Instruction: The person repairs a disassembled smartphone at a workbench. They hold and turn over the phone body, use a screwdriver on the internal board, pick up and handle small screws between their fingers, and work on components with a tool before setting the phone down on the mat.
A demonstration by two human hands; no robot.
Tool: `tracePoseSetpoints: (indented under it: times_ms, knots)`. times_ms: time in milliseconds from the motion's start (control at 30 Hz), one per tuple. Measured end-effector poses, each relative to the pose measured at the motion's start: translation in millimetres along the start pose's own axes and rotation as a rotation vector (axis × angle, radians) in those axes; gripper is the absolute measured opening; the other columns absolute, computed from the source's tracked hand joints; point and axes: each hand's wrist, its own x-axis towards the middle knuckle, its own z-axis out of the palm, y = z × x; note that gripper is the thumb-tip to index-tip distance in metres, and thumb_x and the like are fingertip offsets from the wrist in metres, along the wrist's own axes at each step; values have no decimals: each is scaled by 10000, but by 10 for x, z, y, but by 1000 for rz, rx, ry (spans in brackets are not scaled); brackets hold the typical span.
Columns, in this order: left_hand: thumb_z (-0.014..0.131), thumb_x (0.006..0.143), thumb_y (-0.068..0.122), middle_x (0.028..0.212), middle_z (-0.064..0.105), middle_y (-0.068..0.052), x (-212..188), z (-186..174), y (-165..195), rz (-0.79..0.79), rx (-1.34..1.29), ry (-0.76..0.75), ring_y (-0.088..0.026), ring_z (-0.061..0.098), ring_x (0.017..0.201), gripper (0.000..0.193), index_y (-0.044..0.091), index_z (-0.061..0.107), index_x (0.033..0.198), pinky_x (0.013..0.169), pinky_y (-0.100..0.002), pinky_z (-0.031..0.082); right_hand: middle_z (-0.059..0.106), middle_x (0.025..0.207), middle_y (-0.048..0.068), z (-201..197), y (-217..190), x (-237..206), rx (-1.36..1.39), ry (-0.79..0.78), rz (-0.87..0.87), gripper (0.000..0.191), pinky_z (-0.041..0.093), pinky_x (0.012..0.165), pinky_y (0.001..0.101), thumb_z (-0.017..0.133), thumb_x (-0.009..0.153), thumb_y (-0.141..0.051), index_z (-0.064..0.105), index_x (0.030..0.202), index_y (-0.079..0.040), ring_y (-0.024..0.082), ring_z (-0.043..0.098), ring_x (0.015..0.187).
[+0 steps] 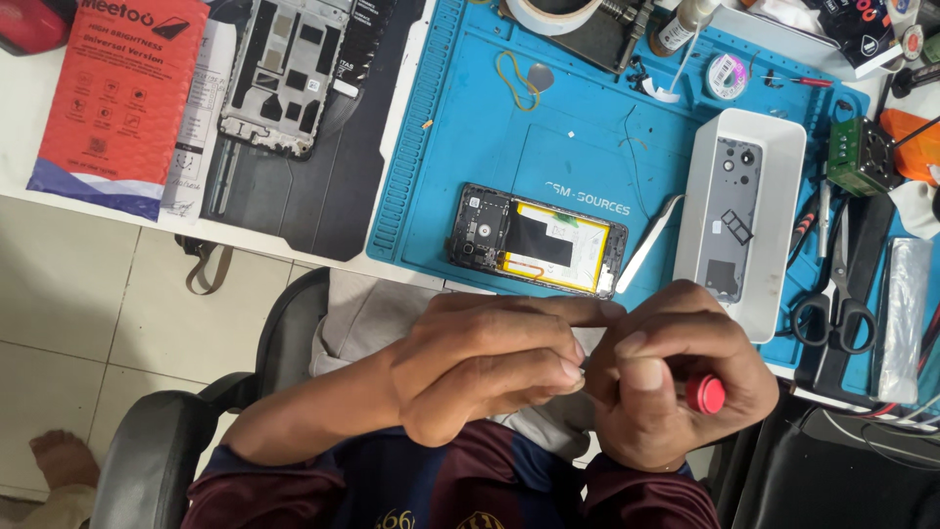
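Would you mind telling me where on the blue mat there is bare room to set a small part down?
The blue mat is bare left of the opened phone and above it, up to the rubber band. Its right side is crowded: tweezers, white tray, scissors.
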Motion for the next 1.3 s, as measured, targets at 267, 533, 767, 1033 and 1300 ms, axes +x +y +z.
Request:
tracePoseSetpoints:
  times_ms: [267, 533, 767, 1033, 1300]
  knots:
    - [699, 1002, -81, 1120, 654, -234, -49, -52, -35, 53, 28, -5, -305, 778, 923, 165, -128, 616, 1137, 818, -411, 711, 682, 847, 119, -75, -80, 102, -13, -262, 1, 218, 504, 587, 188, 865, 917, -129, 677, 952, -23, 95, 647, 676]
    - [767, 1002, -48, 1138, 639, -235, 34, -180, -14, 142, 123, -121, -317, 770, 934, 233, -132, 621, 1162, 817, -408, 693, 705, 904, 148, -166, -162, 245, -171, -452, -71, 152, 548, 642, 213, 773, 917, -80, 654, 933, 15, 133, 690, 719]
    - [765, 983, -58, 1128, 648, -223, 76, -248, 3, 148, 142, -179, -312, 770, 932, 234, -132, 631, 1159, 836, -413, 691, 716, 891, 158, -196, -123, 168, -184, -456, -37, 136, 519, 607, 192, 749, 947, -35, 627, 965, 22, 105, 672, 690]
    - [759, 992, -59, 1142, 629, -233, 57, -261, -5, 157, 140, -186, -329, 761, 942, 235, -138, 618, 1164, 860, -446, 690, 697, 844, 158, -191, -58, 96, -97, -399, -17, 166, 500, 596, 195, 753, 975, -47, 611, 966, 40, 112, 647, 683]
    - [715, 989, -88, 1208, 590, -210, 129, -324, 58, 178, 256, -276, -312, 743, 1001, 221, -125, 614, 1183, 924, -431, 679, 690, 849, 147, -186, -84, 71, -113, -445, -36, 118, 548, 670, 234, 655, 1035, -40, 592, 1005, 55, 139, 666, 727]
